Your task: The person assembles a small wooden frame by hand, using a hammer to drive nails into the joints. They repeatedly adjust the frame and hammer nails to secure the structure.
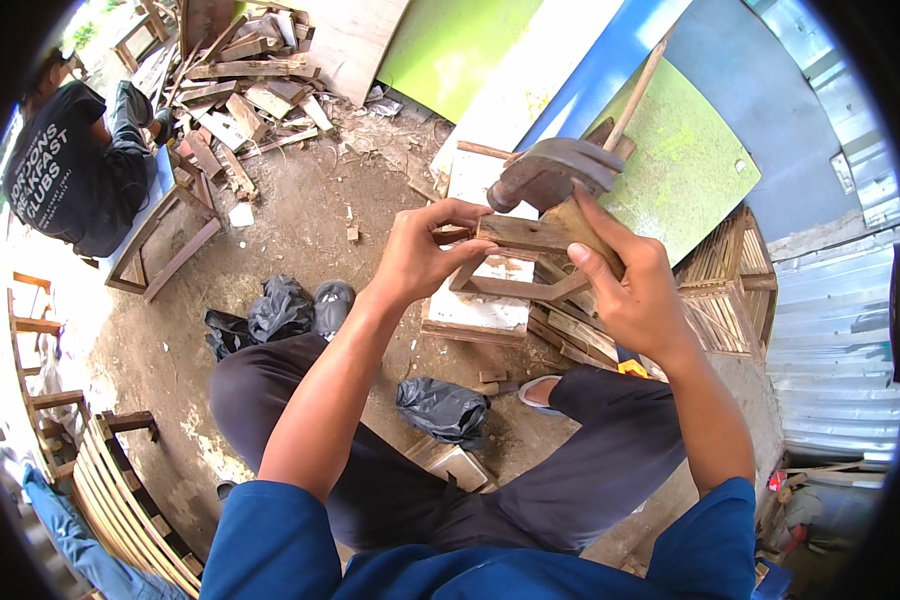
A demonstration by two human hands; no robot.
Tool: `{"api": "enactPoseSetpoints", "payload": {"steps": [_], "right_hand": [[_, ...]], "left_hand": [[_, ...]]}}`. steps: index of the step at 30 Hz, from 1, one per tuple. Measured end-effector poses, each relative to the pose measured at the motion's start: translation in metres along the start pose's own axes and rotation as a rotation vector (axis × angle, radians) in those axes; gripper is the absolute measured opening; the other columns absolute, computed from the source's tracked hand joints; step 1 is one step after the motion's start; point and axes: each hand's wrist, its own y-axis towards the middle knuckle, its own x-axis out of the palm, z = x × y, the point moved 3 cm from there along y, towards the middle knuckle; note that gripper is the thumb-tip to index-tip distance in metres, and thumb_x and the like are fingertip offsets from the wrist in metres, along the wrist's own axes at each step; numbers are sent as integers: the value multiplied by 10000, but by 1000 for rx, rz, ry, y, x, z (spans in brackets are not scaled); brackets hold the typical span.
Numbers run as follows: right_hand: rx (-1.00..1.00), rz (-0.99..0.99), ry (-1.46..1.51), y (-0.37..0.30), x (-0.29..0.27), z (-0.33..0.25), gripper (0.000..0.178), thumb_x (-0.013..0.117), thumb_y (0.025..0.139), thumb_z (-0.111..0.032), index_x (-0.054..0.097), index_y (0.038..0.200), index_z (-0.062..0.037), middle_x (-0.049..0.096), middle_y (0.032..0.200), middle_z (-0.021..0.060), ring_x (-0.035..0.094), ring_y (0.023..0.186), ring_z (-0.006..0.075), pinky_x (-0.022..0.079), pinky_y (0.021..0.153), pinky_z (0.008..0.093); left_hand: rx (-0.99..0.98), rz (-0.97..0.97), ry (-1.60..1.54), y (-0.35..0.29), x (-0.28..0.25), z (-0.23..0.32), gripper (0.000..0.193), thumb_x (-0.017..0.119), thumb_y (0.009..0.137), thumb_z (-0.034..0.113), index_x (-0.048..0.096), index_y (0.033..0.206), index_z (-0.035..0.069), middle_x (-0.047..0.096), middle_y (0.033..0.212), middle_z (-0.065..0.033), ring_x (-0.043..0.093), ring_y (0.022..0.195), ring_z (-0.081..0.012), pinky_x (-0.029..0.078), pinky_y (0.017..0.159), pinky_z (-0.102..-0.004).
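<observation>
My right hand is wrapped round the wooden handle of a claw hammer, its dark metal head raised just beyond the wood. In front of me is a small frame of wooden pieces, resting over a white-topped wooden block. My left hand grips the left end of the frame's top piece between thumb and fingers. Whether a nail is also between those fingertips is too small to tell. The hammer handle partly covers the frame's right side.
Black plastic bags lie by my feet and farther left. Scrap wood is heaped at the far left, near a seated person beside a wooden frame. Painted boards lean at the far right, by corrugated metal sheeting. Slatted wooden pieces stand left.
</observation>
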Motion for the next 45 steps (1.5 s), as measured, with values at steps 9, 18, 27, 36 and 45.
{"api": "enactPoseSetpoints", "payload": {"steps": [9, 18, 27, 36, 45], "right_hand": [[5, 285, 201, -19, -19, -7, 519, 642, 1022, -150, 534, 1484, 58, 732, 1240, 259, 746, 1028, 251, 562, 900, 361], [-127, 153, -81, -17, -16, -6, 489, 588, 1060, -124, 512, 1518, 31, 667, 891, 68, 553, 664, 86, 463, 611, 250], [-142, 190, -58, -23, 29, 7, 460, 625, 1019, -98, 571, 1443, 70, 763, 1062, 214, 701, 787, 206, 528, 733, 341], [-81, 428, 285, -39, -9, -15, 529, 562, 1085, -166, 446, 1560, 36, 592, 830, 31, 462, 597, 57, 392, 524, 207], [75, 287, 268, -47, 14, 8, 553, 616, 1044, -145, 472, 1518, 101, 684, 984, 77, 581, 728, 106, 485, 687, 248]], "left_hand": [[-10, -20, -10, 2, -2, -5, 331, 826, 858, -19, 714, 1168, -53, 733, 1203, -133, 693, 1118, -182, 625, 1002, -357], [-28, -27, 13, 5, -1, -1, 311, 819, 869, -8, 702, 1152, -61, 726, 1220, -134, 693, 1129, -192, 630, 998, -350], [-68, -25, 5, 3, 0, -5, 326, 840, 865, 31, 709, 1150, -61, 744, 1162, -129, 710, 1091, -185, 631, 952, -341], [-48, 0, 14, 3, -2, -7, 328, 841, 868, 46, 699, 1151, -44, 722, 1246, -138, 681, 1139, -176, 626, 986, -340], [-35, -58, 42, 8, -3, 1, 422, 847, 864, 60, 678, 1245, -10, 730, 1220, -103, 690, 1129, -178, 608, 997, -359]]}}
